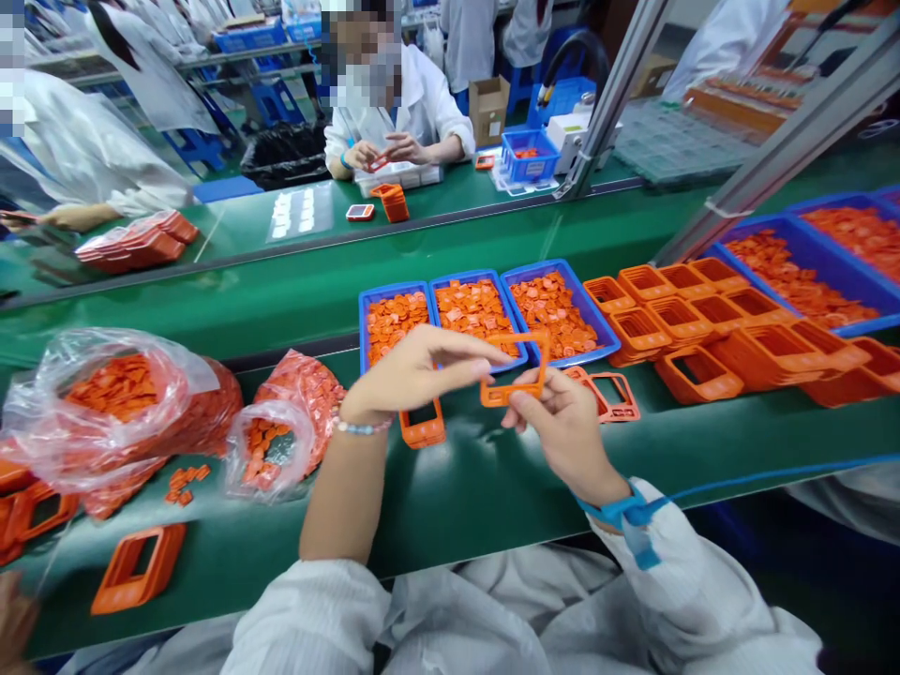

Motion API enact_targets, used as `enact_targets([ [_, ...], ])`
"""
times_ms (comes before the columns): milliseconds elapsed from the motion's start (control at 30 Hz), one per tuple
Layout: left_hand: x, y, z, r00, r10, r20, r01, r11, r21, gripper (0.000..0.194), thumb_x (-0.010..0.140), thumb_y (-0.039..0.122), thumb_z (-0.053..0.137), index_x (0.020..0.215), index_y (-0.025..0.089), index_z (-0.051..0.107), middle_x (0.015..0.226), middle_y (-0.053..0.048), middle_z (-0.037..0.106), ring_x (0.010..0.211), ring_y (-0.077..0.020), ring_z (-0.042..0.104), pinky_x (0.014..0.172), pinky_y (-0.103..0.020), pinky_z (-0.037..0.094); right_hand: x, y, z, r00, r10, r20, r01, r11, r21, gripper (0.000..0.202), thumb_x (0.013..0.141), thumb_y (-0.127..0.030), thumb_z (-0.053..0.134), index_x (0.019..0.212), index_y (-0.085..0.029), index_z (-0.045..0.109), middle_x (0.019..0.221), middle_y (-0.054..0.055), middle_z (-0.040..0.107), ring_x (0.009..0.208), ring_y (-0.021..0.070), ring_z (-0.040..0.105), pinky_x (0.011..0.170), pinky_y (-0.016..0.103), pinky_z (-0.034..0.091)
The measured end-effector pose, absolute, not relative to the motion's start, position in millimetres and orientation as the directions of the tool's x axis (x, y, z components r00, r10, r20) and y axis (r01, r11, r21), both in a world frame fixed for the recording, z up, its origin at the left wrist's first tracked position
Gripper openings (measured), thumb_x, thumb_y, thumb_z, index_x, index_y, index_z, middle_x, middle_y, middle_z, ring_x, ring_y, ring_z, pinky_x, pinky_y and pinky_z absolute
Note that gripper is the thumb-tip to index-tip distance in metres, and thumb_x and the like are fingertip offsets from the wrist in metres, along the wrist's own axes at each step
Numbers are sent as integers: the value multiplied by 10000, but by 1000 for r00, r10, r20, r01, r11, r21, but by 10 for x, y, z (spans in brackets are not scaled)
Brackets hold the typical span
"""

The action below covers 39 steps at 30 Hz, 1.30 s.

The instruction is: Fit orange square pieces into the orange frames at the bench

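An orange rectangular frame point(494, 394) is up over the green bench, tilted, in front of three blue trays of small orange parts. My right hand point(562, 427) grips its lower right part between thumb and fingers. At the frame's left side, my left hand point(414, 368) has its fingers stretched forward, thumb and fingertips near the frame's edge; whether a small part is between them cannot be made out. Beneath my left hand stands a short stack of orange frames point(424, 429). To the right of my right hand, more orange frames point(620, 397) lie flat on the bench.
Small orange parts fill the left blue tray point(397, 319), middle tray point(478, 305) and right tray point(555, 305). Stacked frames point(703, 309) stand at right. Plastic bags point(119, 403) sit at left, near another frame stack point(139, 567). Across the belt, a person point(404, 103) handles an orange piece.
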<state>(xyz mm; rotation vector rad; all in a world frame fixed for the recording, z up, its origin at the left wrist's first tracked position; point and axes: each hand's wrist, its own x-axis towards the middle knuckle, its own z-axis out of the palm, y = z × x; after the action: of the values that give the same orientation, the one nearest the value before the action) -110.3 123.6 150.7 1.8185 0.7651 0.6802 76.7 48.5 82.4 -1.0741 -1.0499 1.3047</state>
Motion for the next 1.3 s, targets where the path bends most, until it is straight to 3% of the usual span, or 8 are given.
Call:
enact_targets([
  [100, -1267, 1408, 1389, 191, 968, 161, 541, -240, 806, 327, 931, 395, 566, 1141, 210, 736, 1030, -87, 767, 885, -236, 730, 820, -359, 583, 553, 416, 588, -100, 992, -74, -179, -91, -980, 207, 801, -366, 712, 850, -202, 596, 533, -25, 655, 455, 136, 624, 437, 219, 452],
  [167, -1332, 1534, 1254, -5, 986, 166, 817, -91, 569, 306, 917, 353, 572, 1151, 240, 733, 1004, -82, 768, 966, -278, 714, 880, -410, 561, 430, 410, 405, -89, 992, -85, -180, -100, -979, 219, 795, -391, 707, 828, -204, 598, 533, -24, 646, 460, 141, 622, 447, 234, 453],
  [267, -1378, 1687, 1059, -70, 997, 28, 962, 60, 265, 258, 885, 351, 604, 1074, 274, 764, 1005, -91, 765, 1039, -330, 689, 896, -450, 545, 351, 428, 199, 9, 998, -57, -195, -54, -979, 223, 785, -403, 713, 811, -211, 602, 535, -30, 632, 464, 145, 616, 476, 257, 469],
  [400, -1355, 1796, 864, -51, 990, -129, 983, 73, 168, 237, 835, 363, 670, 1026, 279, 781, 1052, -109, 754, 1052, -316, 681, 882, -411, 548, 375, 423, 106, 32, 998, -45, -186, -38, -982, 201, 786, -382, 720, 805, -214, 611, 540, -34, 619, 461, 145, 613, 476, 261, 461],
  [700, -1326, 1843, 731, -14, 991, -131, 981, 39, 192, 136, 808, 281, 669, 879, 220, 767, 977, -110, 758, 985, -294, 696, 831, -372, 545, 399, 453, 82, 48, 993, -109, -206, -97, -974, 224, 775, -390, 743, 820, -210, 617, 521, -42, 601, 446, 137, 588, 440, 245, 416],
  [933, -1291, 1597, 1076, 110, 991, 82, 912, -134, 388, 44, 787, 203, 659, 766, 179, 688, 836, -37, 746, 791, -209, 672, 738, -305, 492, 401, 530, 64, 69, 975, -210, -302, -180, -936, 331, 730, -471, 758, 821, -187, 613, 517, -14, 642, 437, 139, 606, 412, 217, 385],
  [1067, -1188, 1280, 1129, 212, 964, 158, 853, -262, 452, 43, 803, 198, 712, 769, 175, 702, 797, -15, 746, 733, -179, 668, 695, -285, 461, 409, 527, 91, 43, 963, -267, -367, -234, -900, 409, 686, -466, 788, 939, -168, 668, 557, 11, 686, 478, 159, 646, 429, 216, 410],
  [1300, -1004, 837, 758, 275, 876, 396, 799, -437, 414, 87, 880, 256, 711, 889, 215, 788, 807, -26, 747, 725, -139, 674, 630, -236, 450, 461, 519, 173, -74, 920, -384, -604, -347, -717, 394, 667, -453, 819, 922, -162, 740, 748, 53, 757, 523, 144, 685, 434, 194, 442],
])
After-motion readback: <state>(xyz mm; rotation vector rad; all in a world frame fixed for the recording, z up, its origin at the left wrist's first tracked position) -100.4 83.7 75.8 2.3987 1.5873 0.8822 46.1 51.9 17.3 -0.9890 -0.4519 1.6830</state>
